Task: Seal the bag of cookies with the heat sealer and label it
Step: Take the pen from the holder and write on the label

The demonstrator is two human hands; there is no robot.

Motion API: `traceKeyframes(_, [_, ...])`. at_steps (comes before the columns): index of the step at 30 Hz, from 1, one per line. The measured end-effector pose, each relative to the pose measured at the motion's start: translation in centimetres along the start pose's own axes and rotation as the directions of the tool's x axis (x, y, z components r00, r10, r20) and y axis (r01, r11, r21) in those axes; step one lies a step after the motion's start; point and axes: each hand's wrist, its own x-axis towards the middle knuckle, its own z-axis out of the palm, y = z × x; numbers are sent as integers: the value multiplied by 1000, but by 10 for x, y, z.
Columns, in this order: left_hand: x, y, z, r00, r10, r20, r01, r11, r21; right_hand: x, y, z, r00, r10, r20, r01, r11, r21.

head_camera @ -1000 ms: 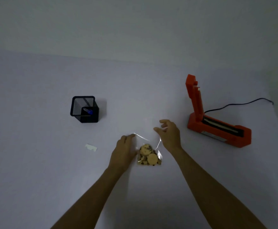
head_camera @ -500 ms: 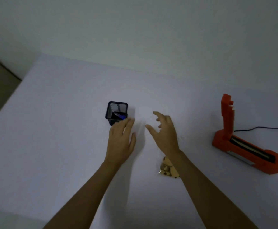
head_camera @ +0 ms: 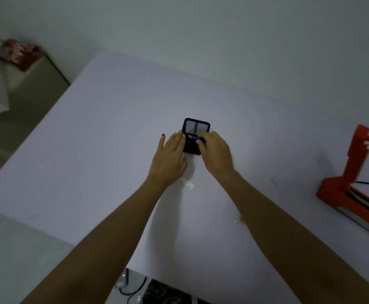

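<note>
Your white table [head_camera: 104,150] fills most of the view, running back to a pale wall. At its right edge stands the orange heat sealer [head_camera: 352,185], its arm raised upright and a black cord trailing off behind it; it sits well apart from both your hands. Your two forearms reach forward from the near edge toward the middle of the table.

There, the black mesh pen holder [head_camera: 195,134] stands upright between your hands. Your left hand [head_camera: 170,156] lies flat and relaxed, fingers extended, touching the holder's left side and gripping nothing. Your right hand [head_camera: 216,154] reaches over the holder's right rim, its fingertips curled around a blue marker [head_camera: 199,139] at the holder's mouth; whether the grip is fully closed cannot be told.

The small white label [head_camera: 188,183] lies flat on the table just behind your left hand, between your wrists.

The bag of cookies is almost hidden: only a glint of clear plastic [head_camera: 240,220] shows beside your right forearm, well short of both hands.
</note>
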Motion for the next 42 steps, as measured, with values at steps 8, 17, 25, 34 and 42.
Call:
traceKeyframes(8, [14, -3, -65, 984, -91, -153, 75, 992, -104, 9, -50, -79, 971, -70, -230, 87, 994, 63])
traceKeyframes(17, [48, 34, -265, 897, -13, -443, -120, 955, -271, 27, -167, -267, 877, 134, -461, 197, 775, 600])
traceKeyframes(25, [20, 92, -337, 799, -40, -600, -235, 897, -374, 8, -205, -301, 932, 175, -317, 201, 479, 855])
traceKeyframes(34, [-5, 91, -344, 799, -1, -602, -197, 944, -263, -1, -202, -306, 979, 181, -93, 54, 208, 977])
traceKeyframes(42, [-14, 116, -334, 904, 105, -415, -59, 991, 122, -13, -205, -288, 988, 144, -52, -30, 520, 854])
